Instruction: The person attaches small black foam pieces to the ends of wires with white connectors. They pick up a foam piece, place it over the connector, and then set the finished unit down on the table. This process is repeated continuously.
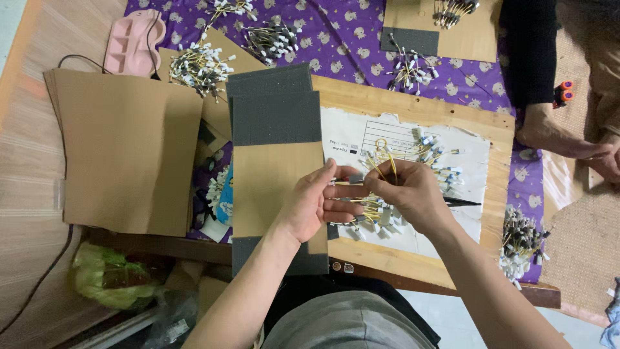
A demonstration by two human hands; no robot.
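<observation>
Wire piece: a thin yellow wire with a small white tag (352, 183) is sitting just right of centre in the frame, stretched between the two hands; being pinched at both ends is probably keeping it straight enough to handle.
Left hand: the left hand (316, 205) is closing thumb and fingertips on the wire's left end, palm turned toward the other hand.
Right hand: the right hand (405, 194) is curling shut around a looped bunch of yellow wires (382, 155), the loop poking up above the knuckles, and its fingertips are meeting the left hand's at the single piece.
Loose pile: more tagged wires (423, 161) are lying on a white printed sheet (468, 223) directly under and right of the hands, seemingly kept within easy reach.
Board: the sheet is resting on a wooden board (497, 168) at centre right.
Card strip: a brown card with grey foam bands (276, 116) is lying just left of the hands, close alongside the work.
Cardboard stack: plain brown sheets (129, 152) are sitting at the left of the frame.
Other bundles: tagged wire bunches (200, 64) are spreading over the purple patterned cloth (352, 39) along the top, and another (520, 239) at lower right.
Another person: a bare foot (549, 132) is resting at the right edge.
</observation>
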